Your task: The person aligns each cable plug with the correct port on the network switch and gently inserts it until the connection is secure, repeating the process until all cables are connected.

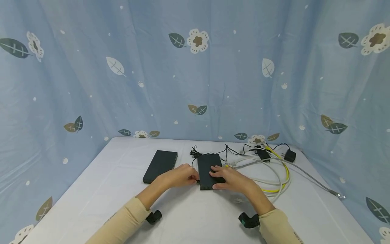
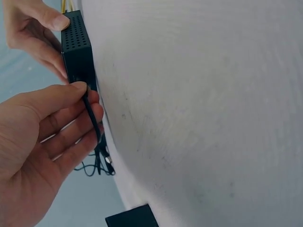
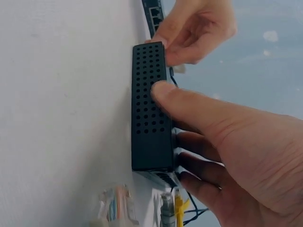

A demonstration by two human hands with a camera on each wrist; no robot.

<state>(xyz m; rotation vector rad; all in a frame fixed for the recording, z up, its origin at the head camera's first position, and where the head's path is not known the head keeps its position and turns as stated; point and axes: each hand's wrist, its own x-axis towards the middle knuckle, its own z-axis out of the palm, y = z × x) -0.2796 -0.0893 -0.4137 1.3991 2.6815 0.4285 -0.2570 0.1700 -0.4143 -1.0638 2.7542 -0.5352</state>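
Observation:
A flat black network switch [image 1: 208, 164] with a vented near side lies on the white table. At its left side, my left hand [image 1: 182, 175] pinches the end of a thin black cable [image 2: 91, 113] between thumb and fingers. The plug tip is hidden by the fingertips, right against the casing. My right hand [image 1: 233, 178] holds the switch from the right, its fingers spread over the top and its thumb on the vented side [image 3: 146, 75]. Grey and yellow network plugs [image 3: 179, 208] stand at the port side.
A second black switch [image 1: 160, 166] lies to the left. On the right are coiled yellow cable [image 1: 287, 173], grey cable [image 1: 310, 178], a black power brick [image 1: 263, 154] and a plug adapter [image 1: 290, 155]. A loose clear network connector [image 3: 116, 205] lies close to the switch. A patterned curtain [image 1: 195, 78] hangs behind.

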